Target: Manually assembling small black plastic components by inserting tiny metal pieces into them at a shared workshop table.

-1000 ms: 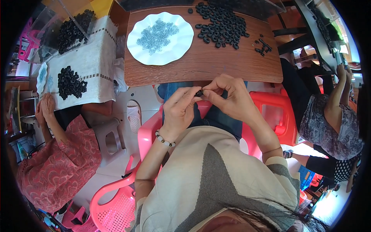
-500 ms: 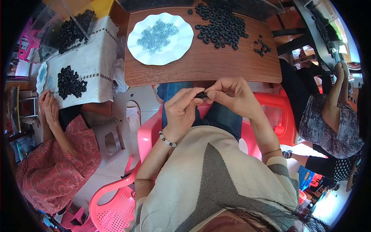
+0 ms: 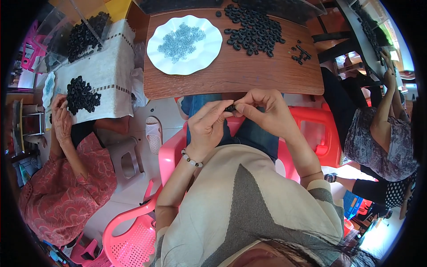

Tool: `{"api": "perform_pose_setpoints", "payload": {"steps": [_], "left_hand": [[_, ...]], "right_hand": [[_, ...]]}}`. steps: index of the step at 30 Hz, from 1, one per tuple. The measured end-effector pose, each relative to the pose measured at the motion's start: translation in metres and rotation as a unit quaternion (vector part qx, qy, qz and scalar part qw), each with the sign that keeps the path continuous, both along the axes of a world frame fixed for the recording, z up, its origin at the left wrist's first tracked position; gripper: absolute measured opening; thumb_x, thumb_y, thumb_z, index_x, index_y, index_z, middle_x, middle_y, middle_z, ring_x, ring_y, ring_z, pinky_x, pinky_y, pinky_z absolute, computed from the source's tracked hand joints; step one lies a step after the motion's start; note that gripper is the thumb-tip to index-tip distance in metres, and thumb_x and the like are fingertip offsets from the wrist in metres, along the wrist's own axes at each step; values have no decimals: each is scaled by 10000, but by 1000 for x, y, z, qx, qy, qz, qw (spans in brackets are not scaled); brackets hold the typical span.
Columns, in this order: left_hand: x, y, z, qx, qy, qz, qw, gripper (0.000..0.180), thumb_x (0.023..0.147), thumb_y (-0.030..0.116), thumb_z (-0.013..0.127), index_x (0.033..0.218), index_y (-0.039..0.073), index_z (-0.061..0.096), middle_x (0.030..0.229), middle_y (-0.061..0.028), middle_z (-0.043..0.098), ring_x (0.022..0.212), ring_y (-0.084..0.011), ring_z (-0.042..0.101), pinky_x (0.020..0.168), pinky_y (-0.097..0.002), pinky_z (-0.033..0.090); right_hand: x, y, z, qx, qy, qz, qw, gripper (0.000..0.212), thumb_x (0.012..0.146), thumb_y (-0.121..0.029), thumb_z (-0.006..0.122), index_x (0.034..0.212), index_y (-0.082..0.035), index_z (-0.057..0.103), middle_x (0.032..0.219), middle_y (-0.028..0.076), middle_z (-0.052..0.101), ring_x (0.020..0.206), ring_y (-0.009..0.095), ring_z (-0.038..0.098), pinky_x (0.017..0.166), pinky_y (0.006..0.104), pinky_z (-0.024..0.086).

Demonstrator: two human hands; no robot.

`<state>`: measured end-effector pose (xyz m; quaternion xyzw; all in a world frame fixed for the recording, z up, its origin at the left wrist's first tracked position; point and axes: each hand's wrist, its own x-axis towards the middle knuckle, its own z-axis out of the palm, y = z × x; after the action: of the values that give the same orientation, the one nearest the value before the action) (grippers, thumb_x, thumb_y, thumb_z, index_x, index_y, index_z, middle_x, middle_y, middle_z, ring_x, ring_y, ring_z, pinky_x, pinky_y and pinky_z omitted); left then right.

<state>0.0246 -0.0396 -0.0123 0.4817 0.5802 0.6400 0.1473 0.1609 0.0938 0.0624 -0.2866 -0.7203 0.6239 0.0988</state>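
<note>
Gripping small black part (image 3: 229,108) in pinched fingers of left hand (image 3: 207,125) and right hand (image 3: 269,114), above lap (image 3: 253,139), just short of table (image 3: 209,87). Probably fitting or adjusting (finer detail too small to tell); calls next for steady left hold, delicate right fingertips.

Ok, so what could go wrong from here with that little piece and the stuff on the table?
The small black part is pinched between the left hand and right hand, off the table and above the lap, so a slip could drop it. The clear pieces lie loose on the wavy-edged plate; a knock might scatter them.
</note>
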Motion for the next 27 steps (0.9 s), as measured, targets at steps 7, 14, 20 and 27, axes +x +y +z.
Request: {"api": "perform_pose_setpoints", "payload": {"steps": [7, 14, 20, 27], "left_hand": [[-2, -2, -2, -6, 82, 17, 996, 338, 847, -141, 698, 1153, -3, 737, 1015, -139, 737, 839, -218, 715, 719, -286, 583], [-5, -7, 4, -25, 127, -11, 991, 449, 756, -185, 641, 1175, -30, 687, 1041, -152, 687, 889, -312, 692, 755, -373, 605], [-4, -5, 8, -45, 159, 6, 986, 369, 840, -171, 649, 1168, -15, 716, 997, -145, 711, 804, -235, 710, 710, -297, 609], [2, 0, 16, -36, 41, 15, 998, 296, 882, -87, 697, 1164, 0, 727, 949, -136, 718, 775, -223, 704, 674, -293, 558]], "right_hand": [[-2, -9, 4, 106, -29, -7, 994, 125, 918, -86, 741, 955, 34, 737, 827, 92, 726, 770, 138, 657, 702, 295, 496], [0, -15, 5, 187, -17, -5, 982, 94, 905, -57, 722, 929, 33, 725, 810, 117, 677, 793, 212, 642, 731, 320, 488], [0, -9, 0, 175, -34, 7, 984, 125, 917, -81, 734, 956, 37, 727, 833, 106, 692, 804, 174, 654, 741, 306, 503], [5, 20, -13, -130, 51, 30, 990, 327, 941, -244, 777, 1106, 32, 715, 939, 89, 754, 866, 128, 716, 807, 250, 560]]}}
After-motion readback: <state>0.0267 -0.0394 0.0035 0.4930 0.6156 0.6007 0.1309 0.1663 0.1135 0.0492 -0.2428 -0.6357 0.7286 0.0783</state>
